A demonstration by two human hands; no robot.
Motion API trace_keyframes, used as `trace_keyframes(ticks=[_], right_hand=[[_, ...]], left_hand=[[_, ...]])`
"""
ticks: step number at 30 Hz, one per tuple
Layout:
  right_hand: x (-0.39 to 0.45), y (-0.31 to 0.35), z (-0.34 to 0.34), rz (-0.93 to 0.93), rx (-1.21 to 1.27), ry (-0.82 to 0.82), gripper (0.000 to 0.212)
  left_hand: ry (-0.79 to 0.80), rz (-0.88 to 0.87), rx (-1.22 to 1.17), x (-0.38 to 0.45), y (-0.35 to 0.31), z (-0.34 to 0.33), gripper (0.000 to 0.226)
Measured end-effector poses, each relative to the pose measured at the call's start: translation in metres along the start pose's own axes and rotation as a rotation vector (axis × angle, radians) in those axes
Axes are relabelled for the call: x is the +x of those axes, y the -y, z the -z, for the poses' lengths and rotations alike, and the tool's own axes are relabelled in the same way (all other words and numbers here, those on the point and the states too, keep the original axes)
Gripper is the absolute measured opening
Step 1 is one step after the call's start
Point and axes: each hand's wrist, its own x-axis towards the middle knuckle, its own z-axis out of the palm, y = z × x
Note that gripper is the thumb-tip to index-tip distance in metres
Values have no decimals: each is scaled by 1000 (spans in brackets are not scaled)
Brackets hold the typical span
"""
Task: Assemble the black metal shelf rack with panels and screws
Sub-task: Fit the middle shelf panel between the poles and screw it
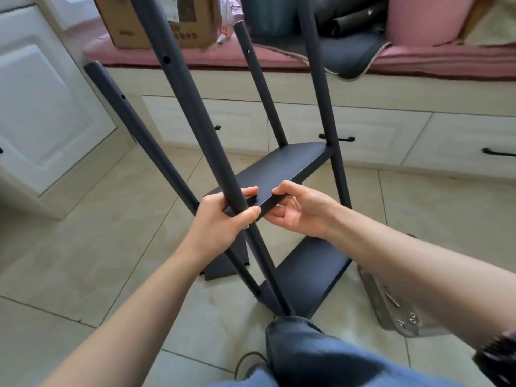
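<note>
Gripping the near post [220,152] in left hand [223,222], right hand [300,209] pinching the panel [276,174] edge; aligning holes squarely before screwing.

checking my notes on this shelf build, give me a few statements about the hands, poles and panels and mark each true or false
1. The left hand grips a black pole. True.
2. The right hand holds a screwdriver. False: it holds the near edge of the upper panel.
3. A lower panel already sits near the floor. True.
4. The cardboard box lies on the floor tiles. False: it rests on the pink cushion of the bench.
5. Loose screws lie on a bag to the right. True.
</note>
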Motion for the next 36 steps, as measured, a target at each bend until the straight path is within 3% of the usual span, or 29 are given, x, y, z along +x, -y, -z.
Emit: trace_keyframes(ticks=[16,27,31,36], right_hand=[[-7,-16,5,23,103,8,14],[-33,-51,13,-23,192,93,26],[-45,-58,19,-12,207,62,16],[-61,-58,31,-5,199,4,23]], left_hand=[[114,-66,216,-1,7,7,37],[226,-121,190,-34,13,17,54],[271,-192,201,-41,16,9,56],[326,-257,154,-41,16,-3,53]])
